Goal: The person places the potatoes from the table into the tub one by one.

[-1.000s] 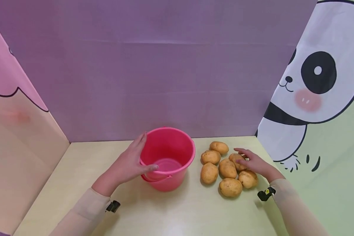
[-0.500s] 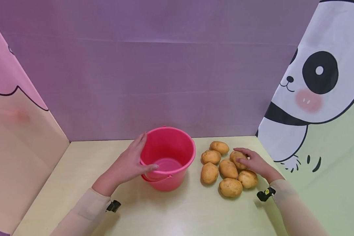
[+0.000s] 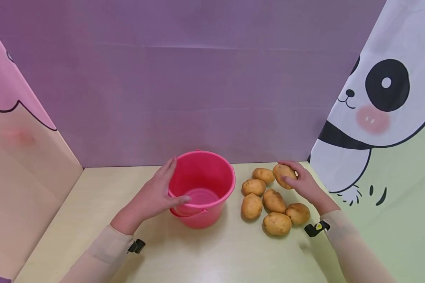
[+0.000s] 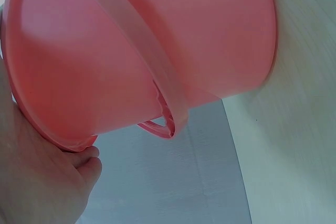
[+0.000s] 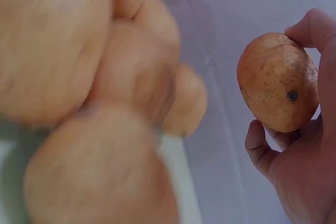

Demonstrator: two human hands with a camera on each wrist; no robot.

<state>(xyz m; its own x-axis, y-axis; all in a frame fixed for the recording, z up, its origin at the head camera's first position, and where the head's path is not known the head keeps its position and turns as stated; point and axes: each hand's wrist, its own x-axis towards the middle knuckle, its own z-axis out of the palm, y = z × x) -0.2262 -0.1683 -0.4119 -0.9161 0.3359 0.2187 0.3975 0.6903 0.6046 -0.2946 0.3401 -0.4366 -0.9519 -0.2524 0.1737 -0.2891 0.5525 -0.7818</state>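
My right hand grips a potato between thumb and fingers, raised above the other potatoes. In the right wrist view this held potato shows a dark spot on its skin. My left hand holds the rim of a pink plastic bucket, its thumb over the near edge and its fingers along the left side. The left wrist view has the bucket's wall close up, with its handle hanging down. Inside the bucket only the bare bottom shows.
Several potatoes lie in a loose group right of the bucket on the pale wooden table. A purple backdrop stands at the table's far edge. Side panels with cartoon drawings, a panda among them, flank the table.
The right hand has closed around a potato and lifted it up from the group, away from me. The left hand stays at the bucket's rim.
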